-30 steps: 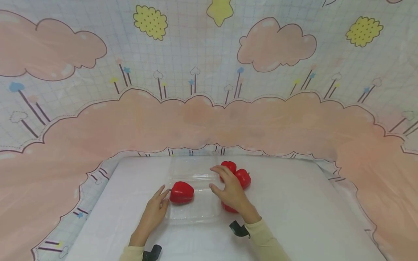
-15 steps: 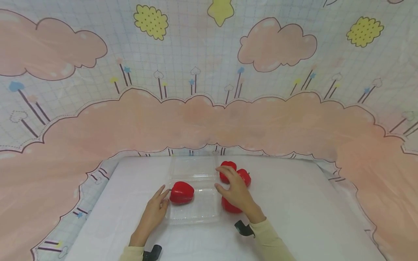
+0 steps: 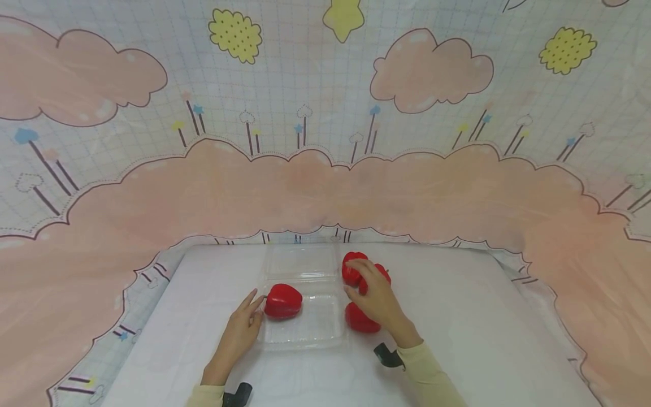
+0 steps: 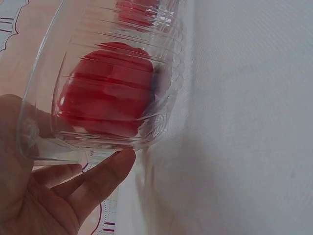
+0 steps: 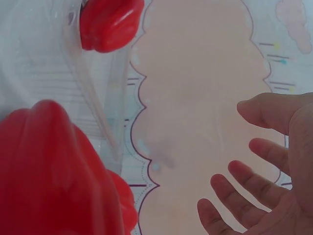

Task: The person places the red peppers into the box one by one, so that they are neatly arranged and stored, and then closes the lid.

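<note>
One red bell pepper lies on its side in the left part of a clear plastic container. Its stem points toward my left hand, whose extended fingers touch the container's left end. In the left wrist view, a fingertip presses the outer wall below the pepper seen through it. To the right of the container lie three more red bell peppers, one at the back, one behind my right hand and one in front. The right hand hovers over this group, fingers loosely spread and holding nothing.
The container's clear lid is folded back behind it. All of this stands on a white-covered table. A patterned cloth with clouds hangs at the back and sides. Dark wrist cameras sit on both wrists.
My right hand has moved to the right, away from the container and over the loose peppers, uncovering the front one. The left hand and the pepper in the container have stayed put.
</note>
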Demonstrator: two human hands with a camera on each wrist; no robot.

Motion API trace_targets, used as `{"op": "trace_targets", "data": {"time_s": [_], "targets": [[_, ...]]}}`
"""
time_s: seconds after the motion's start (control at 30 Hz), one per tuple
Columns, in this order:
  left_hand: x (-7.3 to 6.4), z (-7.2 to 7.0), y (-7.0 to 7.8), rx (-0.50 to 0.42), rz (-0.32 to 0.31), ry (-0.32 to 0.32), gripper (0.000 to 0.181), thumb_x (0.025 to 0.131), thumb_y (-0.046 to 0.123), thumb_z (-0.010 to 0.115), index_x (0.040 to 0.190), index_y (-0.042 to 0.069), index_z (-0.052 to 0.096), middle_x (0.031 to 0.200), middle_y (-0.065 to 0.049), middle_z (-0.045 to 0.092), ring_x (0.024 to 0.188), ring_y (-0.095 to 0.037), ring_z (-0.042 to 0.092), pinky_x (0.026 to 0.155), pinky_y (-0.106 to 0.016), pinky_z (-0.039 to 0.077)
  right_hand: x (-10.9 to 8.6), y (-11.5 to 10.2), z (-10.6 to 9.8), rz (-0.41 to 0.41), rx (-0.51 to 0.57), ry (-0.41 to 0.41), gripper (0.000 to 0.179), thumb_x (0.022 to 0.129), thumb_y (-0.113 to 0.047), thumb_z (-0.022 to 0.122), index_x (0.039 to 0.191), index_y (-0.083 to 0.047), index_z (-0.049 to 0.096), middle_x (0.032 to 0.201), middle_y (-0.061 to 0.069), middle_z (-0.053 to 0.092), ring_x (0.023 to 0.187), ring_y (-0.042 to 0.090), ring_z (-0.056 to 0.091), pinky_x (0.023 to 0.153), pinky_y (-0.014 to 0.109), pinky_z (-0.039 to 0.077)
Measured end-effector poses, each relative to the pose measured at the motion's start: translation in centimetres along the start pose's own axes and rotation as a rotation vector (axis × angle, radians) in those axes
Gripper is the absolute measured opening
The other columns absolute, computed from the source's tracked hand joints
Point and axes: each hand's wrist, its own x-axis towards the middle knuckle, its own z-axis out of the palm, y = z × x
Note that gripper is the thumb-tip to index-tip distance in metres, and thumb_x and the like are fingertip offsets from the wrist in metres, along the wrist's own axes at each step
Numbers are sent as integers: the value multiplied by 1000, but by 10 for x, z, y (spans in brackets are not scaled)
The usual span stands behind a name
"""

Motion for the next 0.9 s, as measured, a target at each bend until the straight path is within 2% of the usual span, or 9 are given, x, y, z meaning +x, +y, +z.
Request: {"op": "trace_targets", "data": {"time_s": [0.27, 0.7, 0.9], "targets": [[-1, 0, 1, 4, -2, -2, 45, 98, 10, 52, 141, -1, 50, 156, -19, 38, 126, -42, 56, 99, -52, 51, -3, 11, -3, -28, -22, 28, 57, 80, -17, 80, 133, -18, 57, 135, 5, 57, 126, 27, 54, 91, 49, 58], [-1, 0, 2, 13, 3, -1, 45, 98, 10, 52, 141, -1, 50, 156, -19, 37, 125, -42, 57, 99, -53, 51, -5, 28, -12, 35, -29, 3, 58, 81, -17, 78, 135, -17, 56, 137, 7, 55, 128, 29, 53, 94, 50, 56], [-2, 0, 2, 12, 9, 3, 44, 98, 9, 52, 140, -2, 50, 155, -20, 38, 124, -41, 58, 99, -53, 50, -6, 35, -15, 66, -35, -2, 60, 80, -18, 79, 135, -17, 54, 138, 8, 54, 128, 31, 53, 91, 52, 57]]}}
